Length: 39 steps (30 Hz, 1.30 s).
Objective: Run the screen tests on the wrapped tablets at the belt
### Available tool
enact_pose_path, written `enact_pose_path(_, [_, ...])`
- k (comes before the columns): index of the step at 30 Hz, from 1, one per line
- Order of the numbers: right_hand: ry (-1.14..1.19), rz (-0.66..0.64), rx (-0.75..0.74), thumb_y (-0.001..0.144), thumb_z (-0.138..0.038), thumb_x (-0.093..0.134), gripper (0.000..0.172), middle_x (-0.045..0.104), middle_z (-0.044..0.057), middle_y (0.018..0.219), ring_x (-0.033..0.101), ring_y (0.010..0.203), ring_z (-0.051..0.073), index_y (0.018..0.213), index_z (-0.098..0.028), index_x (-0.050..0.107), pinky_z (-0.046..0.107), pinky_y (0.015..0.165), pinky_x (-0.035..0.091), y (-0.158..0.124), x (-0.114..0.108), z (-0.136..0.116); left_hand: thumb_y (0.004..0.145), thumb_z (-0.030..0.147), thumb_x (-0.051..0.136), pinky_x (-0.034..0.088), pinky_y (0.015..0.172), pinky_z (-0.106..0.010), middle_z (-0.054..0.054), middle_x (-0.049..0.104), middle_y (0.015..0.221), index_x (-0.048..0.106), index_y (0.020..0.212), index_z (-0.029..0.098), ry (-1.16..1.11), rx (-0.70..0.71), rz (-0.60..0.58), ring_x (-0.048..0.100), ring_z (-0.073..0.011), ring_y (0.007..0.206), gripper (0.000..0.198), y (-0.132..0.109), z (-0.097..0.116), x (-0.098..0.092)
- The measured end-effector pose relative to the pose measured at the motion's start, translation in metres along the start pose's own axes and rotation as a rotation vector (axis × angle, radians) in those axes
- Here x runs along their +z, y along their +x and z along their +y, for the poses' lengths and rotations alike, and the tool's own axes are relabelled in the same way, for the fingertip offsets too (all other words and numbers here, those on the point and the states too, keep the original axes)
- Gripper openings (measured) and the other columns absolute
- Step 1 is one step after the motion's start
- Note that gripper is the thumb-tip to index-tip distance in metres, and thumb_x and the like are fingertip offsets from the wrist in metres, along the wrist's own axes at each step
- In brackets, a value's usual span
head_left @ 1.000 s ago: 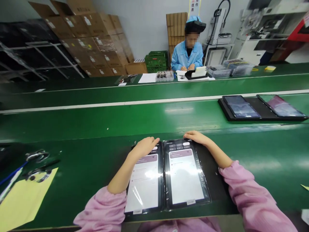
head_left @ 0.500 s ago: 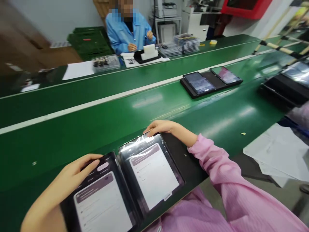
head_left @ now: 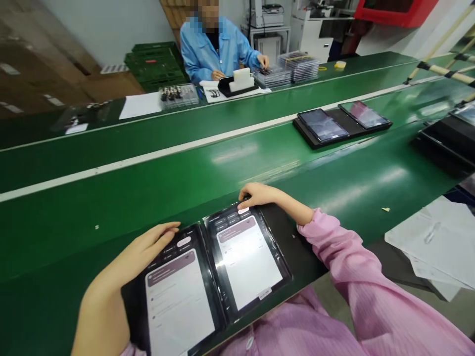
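Two tablets with lit screens lie side by side on a black board [head_left: 276,222] at the near edge of the green bench. My left hand [head_left: 148,249] is closed over the far edge of the left tablet [head_left: 181,299], thumb on the front and fingers along the edge. At the far edge of the right tablet [head_left: 254,264], my right hand [head_left: 258,194] grips with its thumb on the screen; its fingertips are partly hidden behind. Both screens show a pale panel under a row of dark buttons, one of them pink.
Farther along the green bench [head_left: 178,178], another black board [head_left: 315,143] carries two tablets. White sheets [head_left: 426,242] lie at the right, near more black boards [head_left: 443,141]. Across the bench, a person in a blue coat [head_left: 217,47] sits by stacked clear trays [head_left: 300,66].
The view has shifted left, so things appear farther right. Glare has left the right tablet's upper part, baring its buttons. The person opposite has reached one hand to the clear trays.
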State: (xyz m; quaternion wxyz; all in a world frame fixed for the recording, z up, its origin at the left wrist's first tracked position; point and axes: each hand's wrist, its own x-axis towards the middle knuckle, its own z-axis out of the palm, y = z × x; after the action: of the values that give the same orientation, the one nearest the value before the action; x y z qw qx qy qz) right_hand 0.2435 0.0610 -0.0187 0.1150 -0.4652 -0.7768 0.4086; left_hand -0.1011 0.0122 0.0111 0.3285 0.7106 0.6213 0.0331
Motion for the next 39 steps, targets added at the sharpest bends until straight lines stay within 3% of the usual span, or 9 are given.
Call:
enact_pose_path(7, [-0.277, -0.002, -0.087, 0.060, -0.036, 0.095, 0.081, 0.061, 0.014, 0.131, 0.055, 0.122, 0.036, 0.131, -0.021, 0.058, 0.048, 0.099, 0.043, -0.022, 0.005, -0.006, 0.056, 0.052, 0.076, 0.053, 0.097, -0.043, -0.013, 0.066, 0.131, 0.051, 0.140, 0.022, 0.106, 0.160, -0.073, 0.064, -0.0343, 0.118, 0.093, 0.009, -0.010, 0.011])
enact_pose_path(9, [-0.279, 0.094, 0.020, 0.055, -0.036, 0.097, 0.076, 0.067, 0.011, 0.122, 0.059, 0.116, 0.036, 0.122, -0.024, 0.064, 0.047, 0.097, 0.044, -0.019, 0.005, -0.001, 0.067, 0.054, 0.067, 0.054, 0.092, -0.044, -0.010, 0.072, 0.118, 0.056, 0.134, 0.022, 0.137, -0.001, 0.022, 0.067, -0.0344, 0.110, 0.075, 0.012, -0.010, 0.006])
enact_pose_path(12, [-0.249, 0.361, 0.202, 0.067, -0.032, 0.090, 0.051, 0.070, 0.010, 0.113, 0.063, 0.108, 0.032, 0.112, -0.023, 0.067, 0.044, 0.093, 0.047, -0.013, -0.008, 0.011, 0.090, 0.054, 0.040, 0.050, 0.095, -0.052, -0.013, 0.070, 0.120, 0.062, 0.125, 0.016, 0.193, -0.291, 0.413, 0.063, -0.0383, 0.116, 0.056, 0.006, -0.017, -0.013])
enact_pose_path(14, [-0.240, 0.515, 0.232, 0.081, -0.028, 0.076, 0.035, 0.068, 0.013, 0.114, 0.062, 0.109, 0.031, 0.113, -0.019, 0.065, 0.044, 0.095, 0.047, -0.017, -0.022, 0.018, 0.096, 0.047, 0.029, 0.046, 0.101, -0.052, -0.015, 0.067, 0.127, 0.060, 0.125, 0.010, 0.107, -0.330, 0.625, 0.059, -0.0363, 0.122, 0.056, -0.008, -0.025, -0.023])
enact_pose_path(16, [-0.180, 0.615, 0.155, 0.087, -0.028, 0.065, 0.026, 0.069, 0.013, 0.110, 0.064, 0.104, 0.028, 0.111, -0.017, 0.065, 0.043, 0.095, 0.048, -0.033, -0.030, 0.023, 0.098, 0.043, 0.025, 0.045, 0.106, -0.047, -0.014, 0.067, 0.125, 0.058, 0.127, 0.007, -0.070, -0.249, 0.657, 0.061, -0.0294, 0.120, 0.057, -0.027, -0.032, -0.022])
enact_pose_path(21, [-0.135, 0.655, -0.142, 0.094, -0.041, 0.054, 0.026, 0.070, 0.009, 0.102, 0.066, 0.098, 0.027, 0.103, -0.021, 0.067, 0.043, 0.090, 0.051, -0.108, 0.003, 0.016, 0.089, 0.061, 0.038, 0.039, 0.114, -0.050, -0.014, 0.063, 0.131, 0.062, 0.123, 0.014, -0.072, -0.058, 0.545, 0.056, -0.0316, 0.127, 0.063, -0.088, -0.047, 0.038])
enact_pose_path(27, [-0.251, 0.632, -0.231, 0.101, -0.042, 0.044, 0.032, 0.060, 0.013, 0.128, 0.056, 0.119, 0.031, 0.115, -0.025, 0.067, 0.049, 0.099, 0.046, -0.149, 0.088, 0.006, 0.096, 0.058, 0.035, 0.039, 0.114, -0.056, -0.017, 0.042, 0.149, 0.042, 0.145, 0.021, 0.015, -0.073, 0.697, 0.042, -0.0341, 0.140, 0.062, -0.142, -0.052, 0.115])
enact_pose_path(31, [-0.258, 0.660, -0.310, 0.102, -0.047, 0.034, 0.044, 0.055, 0.014, 0.129, 0.052, 0.118, 0.032, 0.117, -0.024, 0.068, 0.051, 0.098, 0.043, -0.141, 0.105, 0.012, 0.098, 0.051, 0.039, 0.040, 0.111, -0.057, -0.018, 0.039, 0.152, 0.036, 0.150, 0.023, 0.116, 0.027, 0.739, 0.042, -0.0357, 0.139, 0.059, -0.149, -0.036, 0.133])
enact_pose_path(39, [-0.342, 0.560, -0.294, 0.100, -0.055, 0.030, 0.051, 0.046, 0.011, 0.139, 0.043, 0.121, 0.036, 0.114, -0.030, 0.073, 0.059, 0.101, 0.035, -0.143, 0.102, 0.014, 0.099, 0.040, 0.044, 0.031, 0.115, -0.048, -0.013, 0.068, 0.123, 0.041, 0.145, 0.021, 0.389, 0.366, 0.672, 0.063, -0.0280, 0.115, 0.051, -0.137, -0.004, 0.140])
